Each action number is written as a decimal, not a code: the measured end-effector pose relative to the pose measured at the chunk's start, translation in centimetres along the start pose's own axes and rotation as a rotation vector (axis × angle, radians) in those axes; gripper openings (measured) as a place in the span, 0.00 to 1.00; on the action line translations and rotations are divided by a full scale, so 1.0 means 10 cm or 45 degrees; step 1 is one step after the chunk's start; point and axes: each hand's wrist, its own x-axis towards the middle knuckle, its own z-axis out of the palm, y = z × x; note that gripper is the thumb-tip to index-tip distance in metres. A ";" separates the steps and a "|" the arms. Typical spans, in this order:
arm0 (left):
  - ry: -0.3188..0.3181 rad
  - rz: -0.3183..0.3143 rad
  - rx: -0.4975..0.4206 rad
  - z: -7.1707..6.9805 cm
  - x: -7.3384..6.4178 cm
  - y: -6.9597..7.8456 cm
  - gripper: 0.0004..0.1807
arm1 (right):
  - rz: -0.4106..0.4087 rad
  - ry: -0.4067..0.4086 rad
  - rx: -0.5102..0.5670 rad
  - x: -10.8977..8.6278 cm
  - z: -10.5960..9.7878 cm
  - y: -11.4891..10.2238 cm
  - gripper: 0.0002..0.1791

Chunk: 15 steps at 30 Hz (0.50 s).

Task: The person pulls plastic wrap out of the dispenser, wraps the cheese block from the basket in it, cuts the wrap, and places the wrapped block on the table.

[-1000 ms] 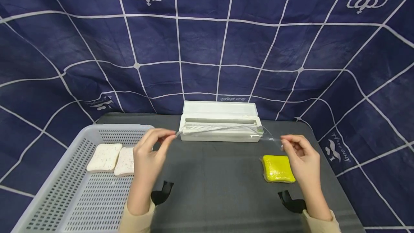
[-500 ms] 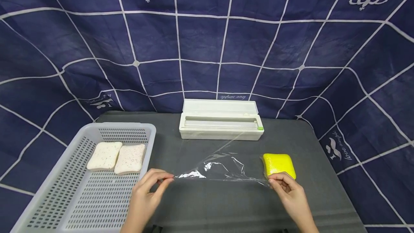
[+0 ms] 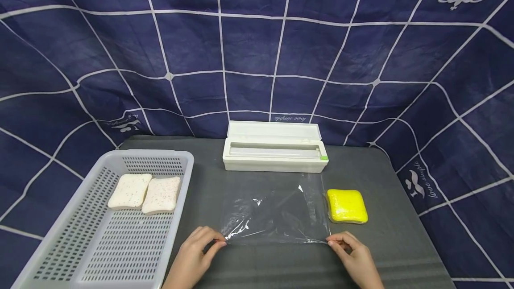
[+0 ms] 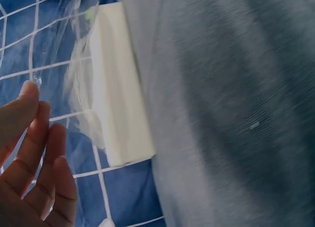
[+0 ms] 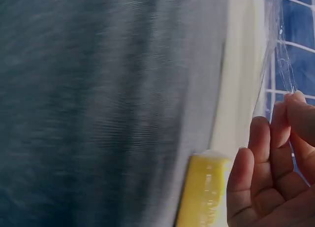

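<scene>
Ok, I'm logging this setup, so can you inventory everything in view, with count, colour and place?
cling film sheet: 1, clear, stretched between both hands
cling film dispenser: 1, white with green tab, lid open, far middle of table
film-wrapped block: 1, yellow, on table, right of sheet
perforated basket: 1, light grey, left side of table
bread-like slices: 2, speckled off-white, side by side in basket
table: 1, dark grey, beneath these
patterned fabric: pieces uncountable, navy with white lines, behind and beside table
left-hand grip: 1, pinching sheet's near left corner
right-hand grip: 1, pinching near right corner
</scene>
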 end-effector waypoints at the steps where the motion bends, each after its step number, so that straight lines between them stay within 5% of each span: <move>1: -0.018 0.004 0.017 0.02 -0.02 0.00 0.14 | 0.000 -0.004 -0.017 -0.01 0.01 0.02 0.10; 5: -0.065 0.025 0.065 0.08 -0.08 -0.01 0.09 | -0.007 -0.008 -0.062 -0.03 0.05 0.09 0.12; 15: -0.168 0.000 0.265 0.17 -0.17 -0.05 0.14 | -0.108 -0.048 -0.181 -0.04 0.08 0.18 0.17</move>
